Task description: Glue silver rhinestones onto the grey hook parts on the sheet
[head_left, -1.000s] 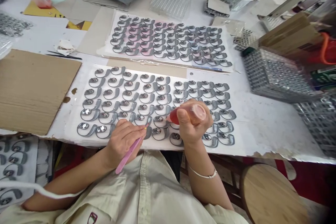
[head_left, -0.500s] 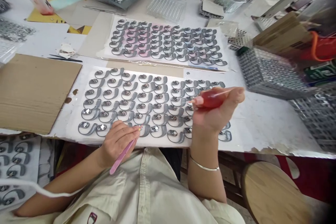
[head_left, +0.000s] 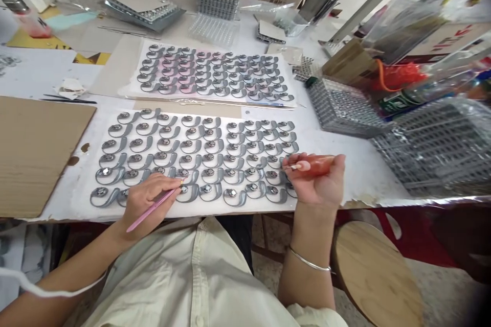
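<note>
My left hand [head_left: 151, 199] pinches a slim pink stick-like tool [head_left: 151, 210], its tip by a grey curled piece [head_left: 187, 193] in the front row. That piece belongs to rows of similar grey bands with round, stone-set ends, laid on a white sheet [head_left: 86, 199]. Palm up, my right hand [head_left: 316, 181] holds a red squeeze bottle [head_left: 321, 164] with a thin nozzle aimed left, over the sheet's right side. Its fingers and the bottle cover some pieces there. What the pink tool's tip touches is too small to tell.
A second white sheet of grey pieces [head_left: 215, 76] lies behind. Brown cardboard [head_left: 42, 156] is at left, a pink-tinted bottle [head_left: 32, 23] at far left. Clear-wrapped stacks of trays [head_left: 345, 107] stand at right. A wooden stool [head_left: 378, 271] is below the table edge.
The view has shifted to the right. My right hand has drawn the red bottle rightward and nearer to me over the sheet. My left hand stays near the same front-row piece, its tool slightly raised.
</note>
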The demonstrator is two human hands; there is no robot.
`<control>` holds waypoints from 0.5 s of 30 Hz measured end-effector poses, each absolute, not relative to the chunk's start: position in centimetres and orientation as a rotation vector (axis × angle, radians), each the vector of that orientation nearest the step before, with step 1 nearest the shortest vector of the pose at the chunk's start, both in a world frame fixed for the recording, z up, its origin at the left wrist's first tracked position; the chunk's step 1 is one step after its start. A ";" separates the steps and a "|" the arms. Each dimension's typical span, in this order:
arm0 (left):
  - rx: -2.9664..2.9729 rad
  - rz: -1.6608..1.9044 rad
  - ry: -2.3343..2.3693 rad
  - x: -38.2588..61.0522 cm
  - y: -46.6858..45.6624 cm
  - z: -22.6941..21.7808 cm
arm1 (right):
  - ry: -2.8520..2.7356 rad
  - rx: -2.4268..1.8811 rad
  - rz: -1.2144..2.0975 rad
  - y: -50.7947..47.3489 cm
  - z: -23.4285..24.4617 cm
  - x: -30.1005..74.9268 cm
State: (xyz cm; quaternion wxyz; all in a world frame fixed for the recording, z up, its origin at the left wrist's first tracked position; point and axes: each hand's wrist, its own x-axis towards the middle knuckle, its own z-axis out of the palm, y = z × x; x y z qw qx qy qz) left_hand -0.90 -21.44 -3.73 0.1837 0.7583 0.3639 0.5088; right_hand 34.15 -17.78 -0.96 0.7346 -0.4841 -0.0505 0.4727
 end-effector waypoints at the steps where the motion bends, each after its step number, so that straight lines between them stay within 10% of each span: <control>1: 2.129 1.432 1.035 -0.9 -21.3 -3.7 | -0.084 -1.070 1.044 -17.7 -1.3 34.3; 15: 2.400 1.500 1.056 -1.4 -20.6 -3.2 | -0.126 -0.785 0.963 -18.1 -0.2 34.8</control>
